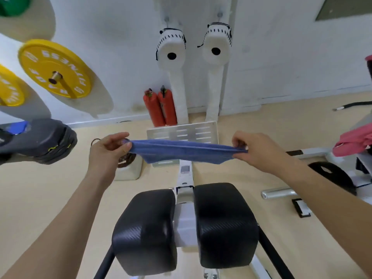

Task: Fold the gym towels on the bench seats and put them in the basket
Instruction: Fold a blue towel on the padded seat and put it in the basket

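Note:
A blue gym towel (181,151) is stretched flat in the air between my two hands, above the far end of the machine. My left hand (109,150) pinches its left end. My right hand (255,152) pinches its right end. Below and nearer to me sit two black padded seats (145,232) side by side on a white frame. A pink towel (354,141) lies bunched on a seat at the right edge. A second blue cloth (17,126) rests on a dark bench pad (40,139) at the left. No basket is in view.
Yellow weight plates (54,67) hang on pegs at the left wall. Two white padded rollers (173,51) and two red cylinders (160,108) stand ahead by the wall. A metal footplate (183,131) lies under the towel. A chrome bar (278,193) and black pad are at the right.

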Tool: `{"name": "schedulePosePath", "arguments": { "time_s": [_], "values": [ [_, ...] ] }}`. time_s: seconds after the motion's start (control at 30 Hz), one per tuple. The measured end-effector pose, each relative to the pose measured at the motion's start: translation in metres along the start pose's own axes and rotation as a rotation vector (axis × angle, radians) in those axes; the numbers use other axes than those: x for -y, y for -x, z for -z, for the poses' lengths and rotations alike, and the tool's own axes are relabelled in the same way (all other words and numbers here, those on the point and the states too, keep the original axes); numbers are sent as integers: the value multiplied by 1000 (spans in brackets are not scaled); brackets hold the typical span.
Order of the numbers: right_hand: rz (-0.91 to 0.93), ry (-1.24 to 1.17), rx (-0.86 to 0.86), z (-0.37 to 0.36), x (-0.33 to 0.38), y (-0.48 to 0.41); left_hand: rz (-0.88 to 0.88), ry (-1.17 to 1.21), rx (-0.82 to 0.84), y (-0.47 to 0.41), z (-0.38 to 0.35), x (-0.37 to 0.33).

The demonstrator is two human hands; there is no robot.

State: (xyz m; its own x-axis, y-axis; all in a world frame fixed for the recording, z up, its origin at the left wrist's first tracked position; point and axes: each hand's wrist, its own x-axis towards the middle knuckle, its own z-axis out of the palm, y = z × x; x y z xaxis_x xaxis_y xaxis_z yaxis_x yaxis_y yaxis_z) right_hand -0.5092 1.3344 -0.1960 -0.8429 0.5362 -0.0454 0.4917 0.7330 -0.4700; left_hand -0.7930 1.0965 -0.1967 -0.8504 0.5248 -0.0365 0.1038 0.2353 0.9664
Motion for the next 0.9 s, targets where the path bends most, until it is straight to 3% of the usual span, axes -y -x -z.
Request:
{"name": "schedulePosePath", "arguments": {
  "time_s": [0.2, 0.33, 0.47, 0.53, 0.6, 0.67, 0.73, 0.9],
  "values": [
    [113, 146, 260, -89, -15, 66, 133, -447, 179, 98, 32, 93],
    [76, 56, 138, -143, -22, 113, 102, -609, 181, 152, 38, 140],
    [-119, -6, -48, -168, -13, 141, 49, -606, 76, 179, 39, 157],
    [-249, -92, -145, -176, -7, 150, 164, -500, 50, 183, 38, 164],
    [-416, -210, -182, -181, -1, 158, 374, -176, 41, 188, 35, 167],
    [-615, -509, -148, -182, 6, 160, 516, 81, 13, 193, 35, 165],
    [-821, -841, -152, -180, 15, 160, 575, 213, -22, 196, 36, 164],
    [-1037, -1159, -154, -171, 20, 162, 599, 326, -143, 198, 32, 162]
  ]
}}
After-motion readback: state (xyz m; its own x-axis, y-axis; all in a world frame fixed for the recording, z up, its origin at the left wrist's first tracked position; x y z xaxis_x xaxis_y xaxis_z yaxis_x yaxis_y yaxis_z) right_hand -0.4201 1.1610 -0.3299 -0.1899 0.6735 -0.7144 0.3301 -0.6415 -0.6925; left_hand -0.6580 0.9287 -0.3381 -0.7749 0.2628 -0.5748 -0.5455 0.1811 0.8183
